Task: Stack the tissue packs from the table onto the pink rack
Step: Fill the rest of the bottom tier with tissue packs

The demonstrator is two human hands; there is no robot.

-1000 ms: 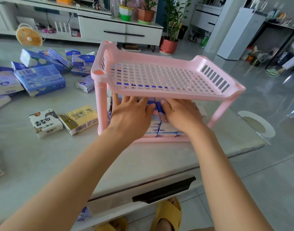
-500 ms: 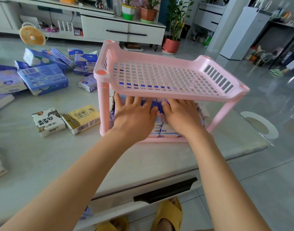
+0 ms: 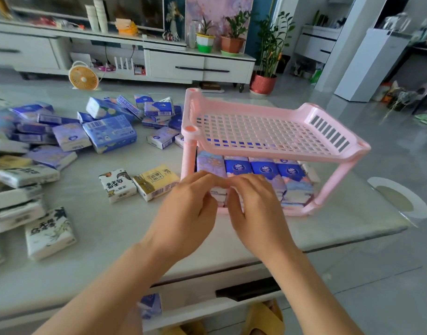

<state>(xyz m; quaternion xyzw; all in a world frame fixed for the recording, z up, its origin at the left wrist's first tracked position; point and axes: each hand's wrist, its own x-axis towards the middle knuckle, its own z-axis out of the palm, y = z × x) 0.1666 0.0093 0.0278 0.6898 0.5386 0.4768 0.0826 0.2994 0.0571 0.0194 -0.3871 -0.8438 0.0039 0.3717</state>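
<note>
Tissue packs (image 3: 263,170) are filling the lower tier of the pink rack (image 3: 256,131), standing side by side in a snug row of blue and lilac wrappers, with more layered beneath them. That tier is looking close to full. The rack's top shelf is sitting bare, so I'm judging this job at under the halfway mark.

Both hands are hovering just in front of the rack's lower tier. The left hand (image 3: 190,206) and the right hand (image 3: 256,209) are showing loosely curled fingers, tips almost meeting, and neither is holding a pack as far as I can make out.

Plenty is waiting. Left of the rack, a big loose heap of blue packs (image 3: 108,131) is sprawling across the desk (image 3: 111,233). Just beside the rack's near left leg, a yellow pack (image 3: 157,182) and a white pack (image 3: 117,184) are lying flat, touching each other. Further left, more white packs (image 3: 48,233) are trailing off toward the frame's edge. All of that is heading for the top shelf, I'd say.

The desk is looking pale, glossy and stone-like, with a drawer handle (image 3: 246,290) showing below the rack. Beyond the rack, a small orange fan (image 3: 83,78) is standing on the floor, a long white cabinet (image 3: 198,66) is running along the wall, and potted plants (image 3: 263,83) are catching daylight on shiny grey tiles (image 3: 389,262).
</note>
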